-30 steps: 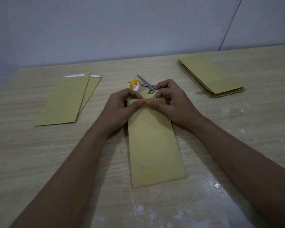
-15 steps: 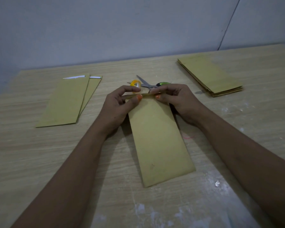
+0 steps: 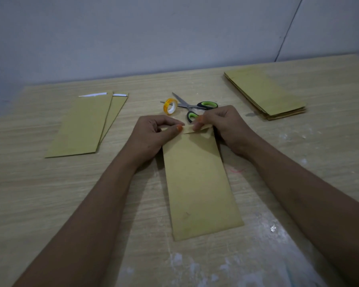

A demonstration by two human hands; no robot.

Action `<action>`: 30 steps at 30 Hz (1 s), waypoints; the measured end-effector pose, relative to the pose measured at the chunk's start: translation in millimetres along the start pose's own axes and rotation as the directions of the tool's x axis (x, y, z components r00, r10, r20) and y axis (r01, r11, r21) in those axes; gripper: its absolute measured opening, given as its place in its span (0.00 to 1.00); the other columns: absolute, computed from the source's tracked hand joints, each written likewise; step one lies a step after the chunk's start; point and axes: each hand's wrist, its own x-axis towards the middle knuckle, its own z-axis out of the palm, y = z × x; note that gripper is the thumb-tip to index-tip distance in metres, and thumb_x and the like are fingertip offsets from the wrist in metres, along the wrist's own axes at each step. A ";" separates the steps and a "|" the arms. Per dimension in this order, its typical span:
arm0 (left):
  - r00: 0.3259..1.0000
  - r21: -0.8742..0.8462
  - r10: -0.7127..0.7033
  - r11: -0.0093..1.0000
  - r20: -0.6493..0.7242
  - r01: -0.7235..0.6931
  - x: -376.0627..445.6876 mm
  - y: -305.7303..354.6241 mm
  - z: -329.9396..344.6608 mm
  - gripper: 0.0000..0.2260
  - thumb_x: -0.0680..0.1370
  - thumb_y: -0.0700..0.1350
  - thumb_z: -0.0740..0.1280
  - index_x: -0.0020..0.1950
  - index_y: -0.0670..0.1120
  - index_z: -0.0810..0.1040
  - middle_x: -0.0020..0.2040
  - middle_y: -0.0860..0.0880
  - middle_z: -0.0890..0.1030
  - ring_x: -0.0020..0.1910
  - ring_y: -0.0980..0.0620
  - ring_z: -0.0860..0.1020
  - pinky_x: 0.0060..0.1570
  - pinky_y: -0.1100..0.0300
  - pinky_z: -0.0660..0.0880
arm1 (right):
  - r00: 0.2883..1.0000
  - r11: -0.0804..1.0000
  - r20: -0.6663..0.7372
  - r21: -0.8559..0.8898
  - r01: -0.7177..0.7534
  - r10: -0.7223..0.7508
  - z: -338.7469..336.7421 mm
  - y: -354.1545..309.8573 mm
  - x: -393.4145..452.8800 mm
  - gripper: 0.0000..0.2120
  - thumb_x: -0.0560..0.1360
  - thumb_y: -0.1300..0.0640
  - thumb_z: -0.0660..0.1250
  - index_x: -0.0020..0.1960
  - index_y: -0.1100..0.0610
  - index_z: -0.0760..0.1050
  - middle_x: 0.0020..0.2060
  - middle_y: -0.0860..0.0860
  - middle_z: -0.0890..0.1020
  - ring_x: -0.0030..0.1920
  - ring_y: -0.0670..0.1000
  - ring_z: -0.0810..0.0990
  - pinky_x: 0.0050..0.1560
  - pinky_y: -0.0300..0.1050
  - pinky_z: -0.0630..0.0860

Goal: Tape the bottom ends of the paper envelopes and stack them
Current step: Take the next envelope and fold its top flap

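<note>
A long brown paper envelope (image 3: 197,183) lies lengthwise on the wooden table in front of me. Its far end flap is folded up slightly. My left hand (image 3: 151,135) pinches the left part of that flap between thumb and forefinger. My right hand (image 3: 224,127) pinches the right part of the same flap with curled fingers. Just behind my hands sit a yellow tape roll (image 3: 170,106) and green-handled scissors (image 3: 195,106). Two envelopes (image 3: 85,125) with white strips at their far ends lie overlapped at the left. A stack of several envelopes (image 3: 263,94) lies at the right.
The wooden table (image 3: 39,193) has white dusty smears near its front right. A grey wall (image 3: 153,34) rises directly behind the table's far edge.
The envelope's near end has swung to the right over the last second. Both hands have shifted along the far flap, which now stands lifted at the right.
</note>
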 end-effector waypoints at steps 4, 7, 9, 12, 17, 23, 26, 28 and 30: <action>1.000 -0.003 0.030 1.000 -0.004 -0.030 -0.5 -0.2 -0.6 0.04 0.77 0.38 0.71 0.50 0.40 0.85 0.42 0.45 0.85 0.40 0.52 0.82 0.40 0.59 0.79 | 1.000 0.995 0.012 0.096 -0.008 0.007 5.6 0.8 1.6 0.07 0.74 0.66 0.71 0.45 0.58 0.74 0.34 0.52 0.84 0.35 0.46 0.81 0.36 0.39 0.75; 0.999 0.003 0.050 0.999 0.009 -0.050 -0.5 -0.3 -0.3 0.04 0.76 0.37 0.72 0.50 0.40 0.85 0.44 0.42 0.85 0.41 0.50 0.82 0.42 0.58 0.80 | 0.998 0.997 0.049 0.060 -0.045 0.042 5.9 0.7 1.4 0.11 0.73 0.66 0.73 0.51 0.59 0.75 0.35 0.57 0.84 0.34 0.51 0.80 0.36 0.42 0.74; 0.999 0.030 0.053 0.998 -0.001 -0.053 -0.1 -1.2 0.9 0.04 0.76 0.37 0.72 0.49 0.40 0.85 0.43 0.42 0.85 0.41 0.50 0.82 0.42 0.58 0.79 | 0.997 0.998 0.052 0.024 -0.051 0.050 5.5 -0.9 0.7 0.11 0.72 0.67 0.74 0.53 0.61 0.77 0.36 0.58 0.85 0.35 0.50 0.81 0.37 0.42 0.76; 0.997 0.036 0.054 0.998 -0.053 -0.053 1.2 -3.4 1.6 0.03 0.76 0.36 0.72 0.48 0.41 0.84 0.38 0.48 0.85 0.36 0.55 0.81 0.38 0.62 0.78 | 0.999 0.995 0.027 -0.102 -0.021 0.023 4.9 -0.9 2.2 0.08 0.71 0.64 0.76 0.48 0.58 0.82 0.38 0.56 0.85 0.37 0.47 0.81 0.40 0.42 0.77; 0.998 0.034 0.047 0.998 -0.041 -0.046 0.6 -2.9 -1.8 0.04 0.78 0.35 0.69 0.51 0.39 0.83 0.37 0.50 0.84 0.37 0.59 0.80 0.39 0.66 0.76 | 0.997 0.998 0.044 -0.040 -0.057 0.059 0.9 5.3 7.3 0.04 0.69 0.60 0.77 0.41 0.52 0.86 0.39 0.64 0.84 0.40 0.54 0.77 0.46 0.47 0.74; 0.991 -0.094 -0.079 0.992 0.103 0.089 0.4 -2.7 -9.8 0.10 0.82 0.35 0.61 0.57 0.43 0.81 0.40 0.50 0.84 0.42 0.57 0.79 0.45 0.66 0.75 | 0.989 0.994 0.123 0.053 -0.093 0.086 -9.4 3.1 9.3 0.13 0.72 0.69 0.71 0.56 0.62 0.81 0.47 0.53 0.85 0.48 0.45 0.82 0.49 0.35 0.76; 0.992 -0.093 -0.082 0.992 0.095 0.091 1.3 -3.3 -9.8 0.10 0.83 0.36 0.61 0.57 0.43 0.81 0.41 0.51 0.84 0.42 0.58 0.78 0.44 0.67 0.74 | 0.991 0.993 0.096 0.071 -0.098 0.091 -7.9 3.2 11.1 0.14 0.71 0.70 0.71 0.55 0.60 0.82 0.46 0.50 0.86 0.47 0.44 0.81 0.49 0.34 0.76; 0.994 -0.086 -0.083 0.992 0.069 0.089 1.3 -4.5 -8.4 0.10 0.83 0.37 0.61 0.57 0.43 0.82 0.42 0.47 0.82 0.42 0.55 0.77 0.43 0.66 0.73 | 0.994 0.994 0.077 0.066 -0.082 0.077 -6.9 3.8 10.5 0.14 0.71 0.70 0.71 0.56 0.60 0.81 0.43 0.49 0.86 0.45 0.43 0.81 0.48 0.34 0.76; 0.997 -0.095 -0.074 0.992 0.038 0.077 0.4 -4.6 -5.3 0.08 0.81 0.37 0.65 0.55 0.42 0.83 0.41 0.44 0.81 0.42 0.53 0.77 0.42 0.64 0.73 | 0.996 0.997 0.067 0.055 -0.056 0.052 -6.3 5.2 8.9 0.15 0.72 0.71 0.71 0.56 0.60 0.81 0.43 0.48 0.86 0.45 0.44 0.81 0.49 0.34 0.77</action>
